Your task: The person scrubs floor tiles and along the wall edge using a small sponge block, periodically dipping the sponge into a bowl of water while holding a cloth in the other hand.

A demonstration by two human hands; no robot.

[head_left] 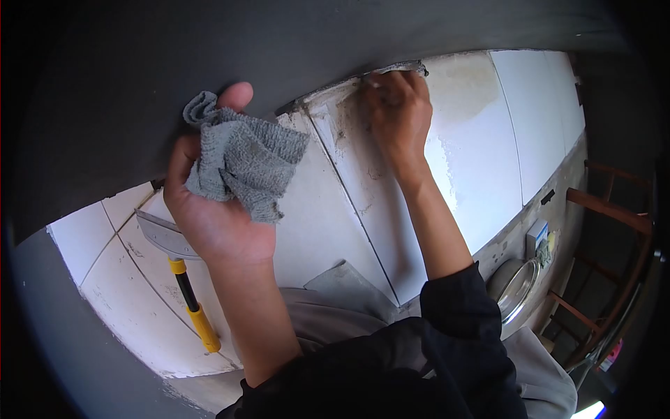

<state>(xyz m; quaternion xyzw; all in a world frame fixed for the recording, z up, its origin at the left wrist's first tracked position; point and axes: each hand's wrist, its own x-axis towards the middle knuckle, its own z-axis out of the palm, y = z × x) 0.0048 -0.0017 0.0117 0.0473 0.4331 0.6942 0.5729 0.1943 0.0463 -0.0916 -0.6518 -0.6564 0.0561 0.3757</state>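
Observation:
My left hand (223, 234) holds a crumpled grey cloth (248, 157), its thumb and fingers curled about the fabric. My right hand (401, 115) is closed at the seam where the white tiles (467, 160) meet the dark grey wall (209, 49). Its fingertips press into a dirty, flaking strip there, and what they hold, if anything, is hidden. Dark grime and stains (349, 133) mark the tile beside the right hand. Just below the left hand lies a scraper (193, 305) with a wide metal blade and a yellow and black handle, partly behind the wrist.
A grey tile-like piece (352, 286) lies near my knees. Off to the right are a round metal basin (515, 290), a small blue and white box (537, 237) and a reddish-brown frame (607, 209). Dark gaps run between the tiles.

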